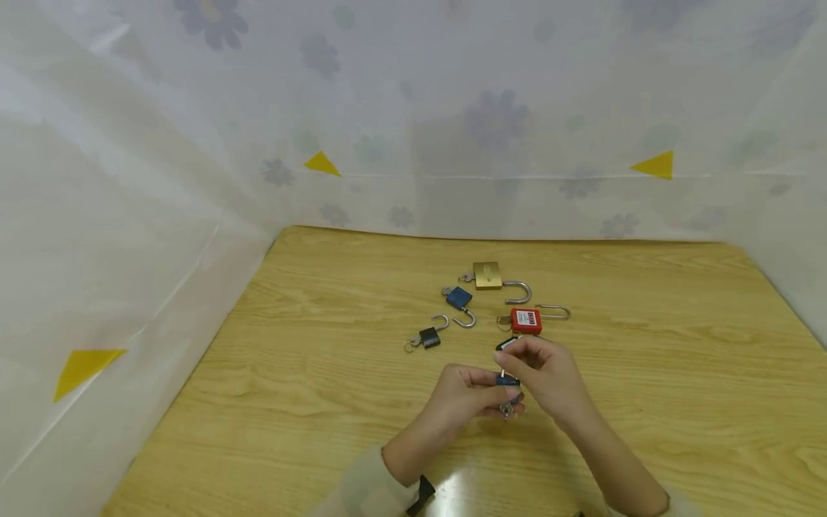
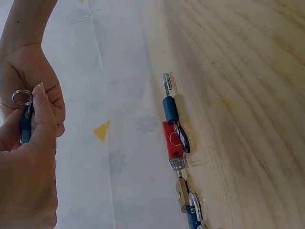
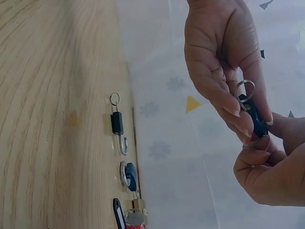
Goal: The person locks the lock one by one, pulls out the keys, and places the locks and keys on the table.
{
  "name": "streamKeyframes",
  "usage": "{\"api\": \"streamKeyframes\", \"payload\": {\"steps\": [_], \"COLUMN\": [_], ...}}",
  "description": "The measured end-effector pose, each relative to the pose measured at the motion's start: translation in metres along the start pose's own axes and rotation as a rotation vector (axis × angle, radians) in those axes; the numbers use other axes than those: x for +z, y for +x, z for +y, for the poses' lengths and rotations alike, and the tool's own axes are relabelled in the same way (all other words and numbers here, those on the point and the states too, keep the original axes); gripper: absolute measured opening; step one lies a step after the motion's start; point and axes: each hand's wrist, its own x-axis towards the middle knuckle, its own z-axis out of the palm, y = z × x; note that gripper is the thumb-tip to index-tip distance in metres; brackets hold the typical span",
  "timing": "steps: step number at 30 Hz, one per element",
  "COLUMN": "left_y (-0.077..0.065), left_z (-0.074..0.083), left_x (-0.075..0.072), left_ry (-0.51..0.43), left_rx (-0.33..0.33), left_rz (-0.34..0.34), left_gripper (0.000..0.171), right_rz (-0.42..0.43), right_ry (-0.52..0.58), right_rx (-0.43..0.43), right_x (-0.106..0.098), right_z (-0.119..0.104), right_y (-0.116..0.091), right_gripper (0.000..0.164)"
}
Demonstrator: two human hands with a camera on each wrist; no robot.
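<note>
Left hand [image 1: 468, 395] and right hand [image 1: 549, 373] grip 1 blue padlock [image 1: 508, 381], while only the left wrist view shows a blue cylindrical lock [image 2: 170, 110] mid-frame.

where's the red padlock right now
In the head view, the red padlock lies right of centre on the wooden table, just beyond the right hand and nearer the person than the brass padlock.

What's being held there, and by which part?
A blue padlock: the left hand grips its body, and the right hand appears to pinch its shackle.
</note>
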Motion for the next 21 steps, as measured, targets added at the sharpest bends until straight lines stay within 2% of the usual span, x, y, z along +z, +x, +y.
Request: {"api": "streamKeyframes", "payload": {"steps": [7,13,21], "left_y": [-0.0024,-0.0043,-0.006], "left_z": [0.0012,0.0032,0.0033], "left_x": [0.0005,-0.002,-0.0033], "left_ry": [0.029,0.014,0.008], "left_rx": [0.02,0.051,0.088], "left_rz": [0.02,0.031,0.023], "left_gripper": [0.02,0.02,0.021], "right_rz": [0.033,0.03,-0.008], "right_ry": [-0.036,-0.04,0.031], "right_rx": [0.032,-0.051,-0.172], "right_x": [0.0032,-0.0003,-0.0026], "right_z": [-0.0018,-0.0003,0.0033], "right_y": [0.0001,-0.0011,-0.0013], "right_gripper": [0.02,0.018,0.009]}}
